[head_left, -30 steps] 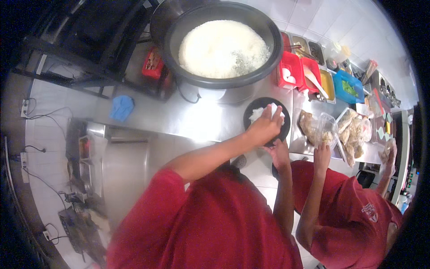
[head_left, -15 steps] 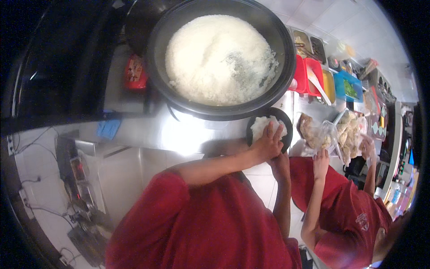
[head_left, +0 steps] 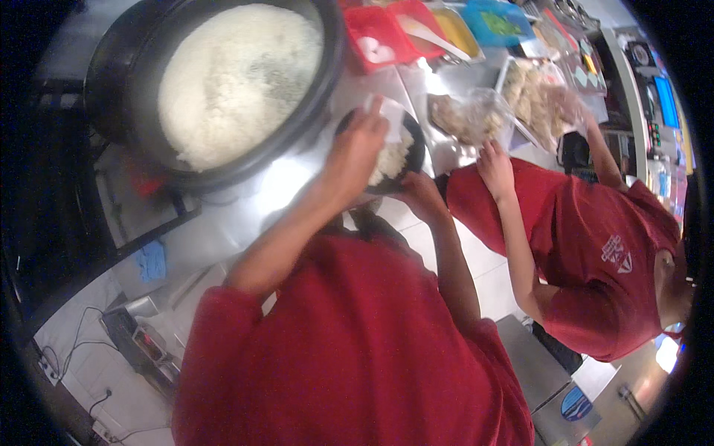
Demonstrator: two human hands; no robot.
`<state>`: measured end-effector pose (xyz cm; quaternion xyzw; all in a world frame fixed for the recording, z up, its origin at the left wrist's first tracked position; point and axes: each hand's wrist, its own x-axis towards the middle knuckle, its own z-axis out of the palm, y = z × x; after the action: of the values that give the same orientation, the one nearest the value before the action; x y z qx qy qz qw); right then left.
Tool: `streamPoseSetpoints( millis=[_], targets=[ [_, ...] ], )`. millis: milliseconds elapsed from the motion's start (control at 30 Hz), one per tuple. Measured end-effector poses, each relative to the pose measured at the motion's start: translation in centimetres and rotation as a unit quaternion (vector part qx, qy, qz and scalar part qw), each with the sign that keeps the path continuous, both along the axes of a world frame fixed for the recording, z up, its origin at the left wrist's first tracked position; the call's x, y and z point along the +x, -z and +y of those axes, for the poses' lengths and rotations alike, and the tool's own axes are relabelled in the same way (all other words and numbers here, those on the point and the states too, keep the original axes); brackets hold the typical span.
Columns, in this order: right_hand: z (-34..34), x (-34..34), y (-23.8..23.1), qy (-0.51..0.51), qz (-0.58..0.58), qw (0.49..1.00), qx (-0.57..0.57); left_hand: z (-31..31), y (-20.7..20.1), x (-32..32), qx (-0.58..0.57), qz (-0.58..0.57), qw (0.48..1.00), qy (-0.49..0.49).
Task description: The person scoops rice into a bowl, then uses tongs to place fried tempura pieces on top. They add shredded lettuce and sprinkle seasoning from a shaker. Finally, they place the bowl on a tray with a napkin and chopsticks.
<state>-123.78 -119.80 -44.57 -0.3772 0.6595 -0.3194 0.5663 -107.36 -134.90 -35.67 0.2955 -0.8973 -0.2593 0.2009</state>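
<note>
While your left hand is hovering over a black bowl, its fingers are grasping a white flat piece; blur is hiding what kind of thing it is. Your right hand is gripping the bowl at its near right edge; how those fingers are curling beneath, you cannot tell. White rice is lying in the bowl, just nearer than the left fingertips and partly under the white piece. Left of the left fingers, a large black pot is standing, a broad rice heap filling much of it. Beyond the left fingertips, a red container is holding white egg-like rounds. Right of the right fingers, a co-worker's hand is touching a clear plastic bag; brownish food is lying just beside it on the metal counter. Well left of both hands' fingers, a blue cloth is lying.
</note>
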Motion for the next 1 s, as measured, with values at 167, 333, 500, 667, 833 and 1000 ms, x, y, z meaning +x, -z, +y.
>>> streamPoseSetpoints(
  millis=[167, 333, 500, 667, 833, 1000],
  targets=[
    [-0.7, -0.1, 1.0, -0.144, 0.108, 0.972, -0.153, 1.4, 2.6, -0.7, -0.090, -0.119, 0.988, 0.037],
    [-1.3, 1.1, 0.1, 0.261, -0.435, 0.862, 0.027, 3.1, 1.5, -0.3, -0.074, -0.159, 0.984, 0.021],
    [-1.4, 1.5, -2.0, 0.271, -0.424, 0.864, 0.019, 3.2, -0.7, -0.1, -0.020, -0.125, 0.992, 0.013],
    [-1.7, 1.2, -1.6, 0.246, -0.450, 0.858, 0.002, 5.2, 0.2, -0.6, -0.048, -0.187, 0.981, 0.014],
    [-1.7, 1.4, -1.4, 0.272, -0.435, 0.858, -0.002, 5.0, -0.8, -0.5, -0.037, -0.203, 0.978, -0.010],
    [-2.0, 1.3, -2.0, 0.287, -0.435, 0.854, 0.006, 4.5, -0.8, -0.6, -0.054, -0.193, 0.979, -0.023]
  ],
)
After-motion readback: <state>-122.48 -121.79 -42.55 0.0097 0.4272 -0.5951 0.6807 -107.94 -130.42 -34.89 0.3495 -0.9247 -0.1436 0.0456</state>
